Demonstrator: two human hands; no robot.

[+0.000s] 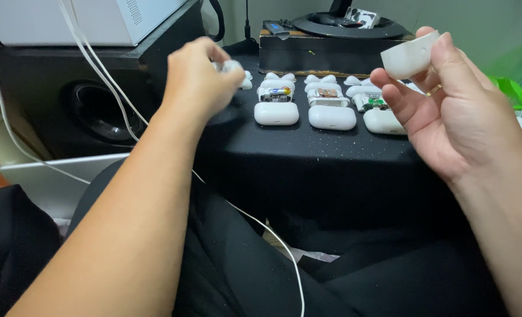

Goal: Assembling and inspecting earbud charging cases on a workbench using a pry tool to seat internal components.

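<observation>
I see my right hand (455,111) pinching a white case shell (409,56) lying crosswise, tilted up rightward, while my left hand (199,76) closes on a small white piece (231,66).

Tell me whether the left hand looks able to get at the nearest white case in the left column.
Probably yes. The left hand hovers just left of that white case, with bare black cloth between them and nothing over it. But its fingers already seem closed on a small white piece.
</observation>
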